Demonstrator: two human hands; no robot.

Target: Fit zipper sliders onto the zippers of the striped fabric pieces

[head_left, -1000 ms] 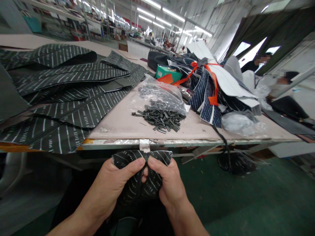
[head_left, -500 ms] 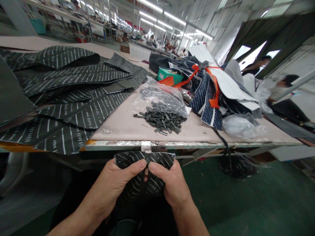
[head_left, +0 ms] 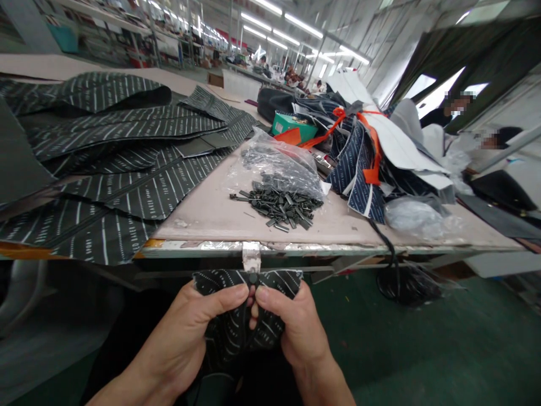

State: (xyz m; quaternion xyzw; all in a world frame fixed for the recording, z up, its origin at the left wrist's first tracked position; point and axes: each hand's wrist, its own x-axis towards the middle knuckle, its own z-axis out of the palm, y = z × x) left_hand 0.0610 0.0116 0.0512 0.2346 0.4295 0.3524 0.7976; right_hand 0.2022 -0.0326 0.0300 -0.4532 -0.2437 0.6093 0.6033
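Below the table's front edge, my left hand (head_left: pixel 190 316) pinches the left half of a dark printed fabric panel (head_left: pixel 220 280), thumb on top. My right hand (head_left: pixel 296 316) grips its right half the same way. A zipper seems to run down the middle of the panel, parted between my thumbs, with fingertips showing through the gap. A small dark zipper slider (head_left: pixel 252 278) sits at the top of that gap, against a metal bracket (head_left: pixel 251 256) fixed to the table edge. The fingers under the cloth are mostly hidden.
On the table (head_left: pixel 203 223) lies a pile of small dark zipper sliders (head_left: pixel 285 208), spilling from a clear plastic bag (head_left: pixel 274 155). Dark printed panels (head_left: pixel 127 180) cover the left. A green box (head_left: pixel 295 127) and navy bundles (head_left: pixel 357 180) with orange ties stand right. People are farther back.
My hands and the panel have moved slightly down, away from the table edge. More of the bracket shows, and the gap between my thumbs shows more fingertips.
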